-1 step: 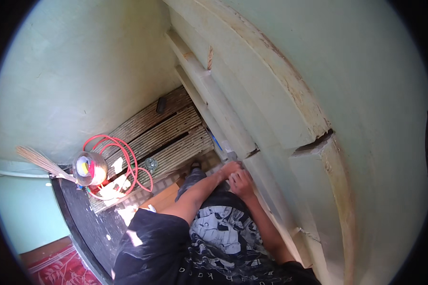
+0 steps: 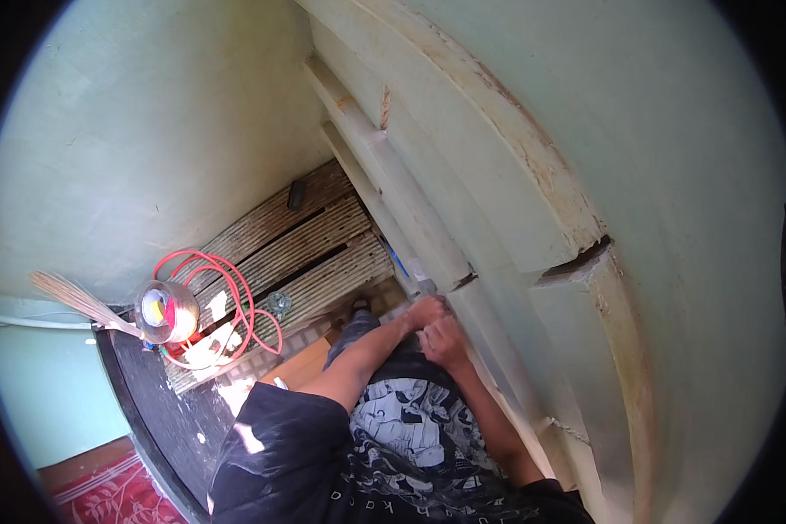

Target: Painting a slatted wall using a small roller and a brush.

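Note:
My left hand (image 2: 424, 311) and my right hand (image 2: 446, 341) are close together in front of my waist, beside the pale green wooden shelf frame (image 2: 489, 339). Curled fingers close my right hand, and a ring shows on one of them. My left hand is bent at the wrist and also closed, its fingertips turned away from view. Whatever lies between them, if anything, is hidden. A small greyish piece (image 2: 425, 285) rests by the frame just beyond my left hand.
Ribbed wooden slats (image 2: 323, 234) span the far floor, with a dark block (image 2: 296, 194) on them. A looped red hose (image 2: 251, 301), a clear round container (image 2: 153, 325) and a straw broom (image 2: 70, 292) are at left. The tall frame's broken edge (image 2: 576, 262) runs along the right.
My right hand has turned slightly and shifted a little, its fingers curling lower beside my left hand. My left hand stays almost where it was.

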Demonstrator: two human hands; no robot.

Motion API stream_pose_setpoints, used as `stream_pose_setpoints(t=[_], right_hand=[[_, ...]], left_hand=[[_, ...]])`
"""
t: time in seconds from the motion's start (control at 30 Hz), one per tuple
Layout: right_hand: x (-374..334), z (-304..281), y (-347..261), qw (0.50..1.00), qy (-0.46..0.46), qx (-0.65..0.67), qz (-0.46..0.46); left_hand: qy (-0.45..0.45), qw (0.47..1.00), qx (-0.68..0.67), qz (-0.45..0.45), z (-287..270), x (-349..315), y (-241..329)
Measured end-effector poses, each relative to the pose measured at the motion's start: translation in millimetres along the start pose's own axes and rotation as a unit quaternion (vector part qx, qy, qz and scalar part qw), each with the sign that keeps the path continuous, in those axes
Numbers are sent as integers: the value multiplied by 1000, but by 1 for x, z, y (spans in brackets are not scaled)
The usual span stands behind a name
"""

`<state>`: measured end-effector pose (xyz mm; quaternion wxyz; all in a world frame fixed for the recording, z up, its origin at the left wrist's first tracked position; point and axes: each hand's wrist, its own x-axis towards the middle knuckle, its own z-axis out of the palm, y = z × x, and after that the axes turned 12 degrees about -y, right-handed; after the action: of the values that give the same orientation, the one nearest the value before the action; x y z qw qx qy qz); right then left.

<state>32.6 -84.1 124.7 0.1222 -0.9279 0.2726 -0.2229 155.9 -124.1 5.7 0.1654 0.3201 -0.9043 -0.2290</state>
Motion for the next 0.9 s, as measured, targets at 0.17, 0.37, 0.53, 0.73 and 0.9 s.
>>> stream_pose_setpoints(t=[0.17,0.37,0.53,0.73,0.9], right_hand=[[-5,-22,-5,999,13,31,-13],[-12,1,3,997,-47,60,-10],[-25,-4,2,986,-50,72,141],[-36,7,-1,942,-93,138,290],[-29,26,6,935,-86,111,325]], left_hand=[[-11,1000,2,0,-25,3,6],[9,1000,6,26,-4,0,-5],[4,999,42,11,-4,0,-5],[-32,997,52,46,-16,-2,6],[-74,995,36,55,-21,-1,0]])
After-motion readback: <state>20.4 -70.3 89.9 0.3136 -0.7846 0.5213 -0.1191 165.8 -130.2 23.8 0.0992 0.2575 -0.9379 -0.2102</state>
